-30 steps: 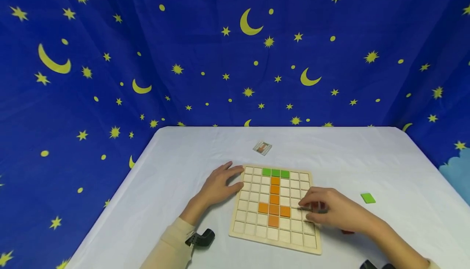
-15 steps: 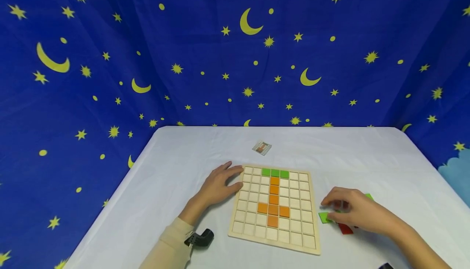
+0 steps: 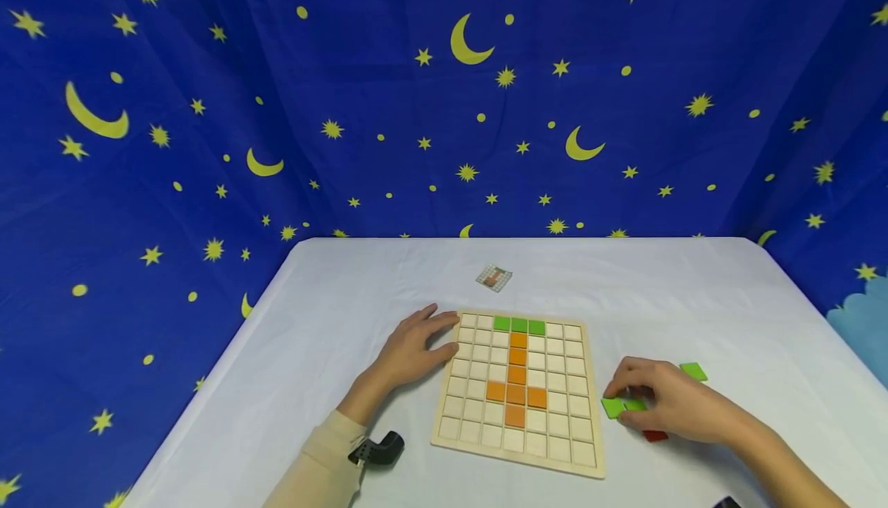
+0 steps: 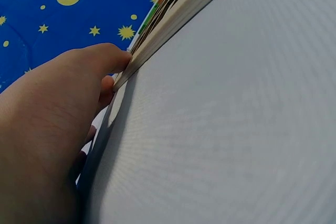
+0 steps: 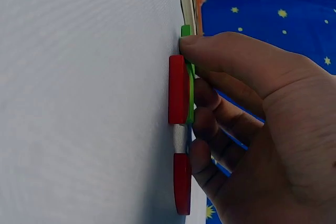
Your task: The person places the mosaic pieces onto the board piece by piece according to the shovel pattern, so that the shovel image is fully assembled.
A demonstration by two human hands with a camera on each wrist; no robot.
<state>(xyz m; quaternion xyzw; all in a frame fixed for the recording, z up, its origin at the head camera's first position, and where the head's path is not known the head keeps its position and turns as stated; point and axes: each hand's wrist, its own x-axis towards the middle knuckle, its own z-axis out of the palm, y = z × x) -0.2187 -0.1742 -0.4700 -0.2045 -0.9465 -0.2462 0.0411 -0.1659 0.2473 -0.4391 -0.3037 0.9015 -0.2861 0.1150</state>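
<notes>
A wooden grid board [image 3: 479, 435] lies on the table, with three green tiles [image 3: 519, 325] in its far row and several orange tiles [image 3: 516, 394] forming a cross below them. My left hand [image 3: 411, 344] rests at the board's left side, index fingertip and thumb touching its edge. Right of the board, my right hand [image 3: 666, 400] pinches a loose green tile [image 3: 613, 408] between thumb and index finger. A second green tile [image 3: 634, 405] sits right beside it, partly under the hand. In the right wrist view, red tiles [image 5: 177, 90] stand near the curled fingers.
Another green tile [image 3: 693, 371] lies beyond the right hand, and a red tile [image 3: 654, 436] shows just below that hand. A small pattern card [image 3: 494, 277] is behind the board. The white table [image 3: 347, 284] meets a blue star-printed curtain [image 3: 388, 92].
My right hand has left the board's right edge, moved right to the loose tiles and come down on a green one. The left hand has stayed at the board's edge.
</notes>
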